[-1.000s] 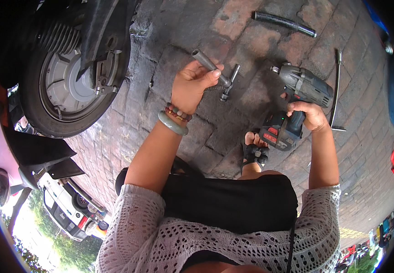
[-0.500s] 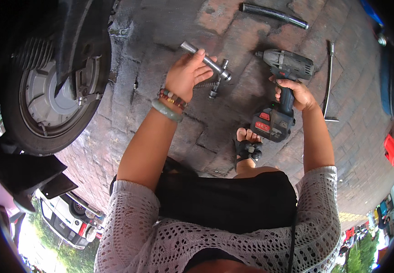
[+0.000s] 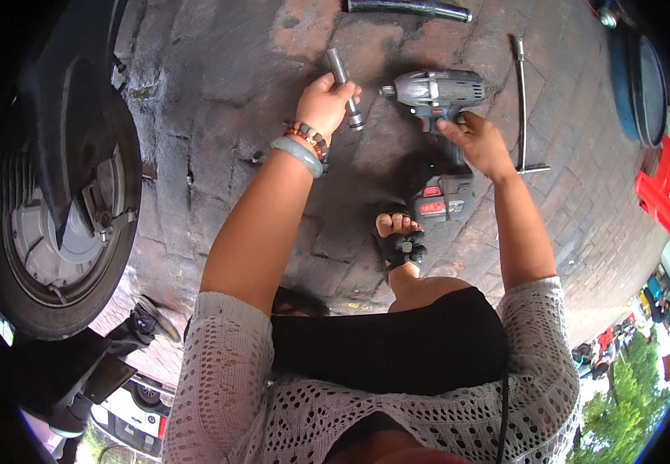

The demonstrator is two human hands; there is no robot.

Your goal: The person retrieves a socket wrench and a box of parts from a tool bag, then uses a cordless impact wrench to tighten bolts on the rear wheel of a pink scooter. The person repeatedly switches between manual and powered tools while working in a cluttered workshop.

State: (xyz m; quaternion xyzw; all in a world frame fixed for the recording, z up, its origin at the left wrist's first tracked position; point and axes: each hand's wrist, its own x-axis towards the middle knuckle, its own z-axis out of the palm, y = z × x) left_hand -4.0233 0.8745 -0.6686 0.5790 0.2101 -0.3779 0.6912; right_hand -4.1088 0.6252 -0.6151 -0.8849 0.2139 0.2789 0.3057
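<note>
My left hand (image 3: pixel 326 104) is closed round a long silver socket (image 3: pixel 338 66), which sticks out above and below the fingers. Its lower end points toward the ground. My right hand (image 3: pixel 483 147) grips the handle of a grey and black cordless impact wrench (image 3: pixel 435 89), with fingers near the trigger. The wrench's nose faces left, toward the socket, with a gap between them. Its battery (image 3: pixel 443 199) hangs at the bottom, above my sandalled foot (image 3: pixel 402 236), and a small green light glows on the tool.
At left stands a vehicle wheel (image 3: pixel 122 255) with a black tyre. An L-shaped wrench (image 3: pixel 521 100) and a dark tube (image 3: pixel 412 8) lie on the brick paving. To the right are a blue tub (image 3: pixel 627 85) and a red plastic stool (image 3: pixel 664 189). Another person's shoe (image 3: pixel 157 319) shows behind the wheel.
My left hand has closed further round the socket, which now stands steeper. The impact wrench has turned more level and come nearer the socket. The view has shifted, and the metal tool beneath the left hand no longer shows.
</note>
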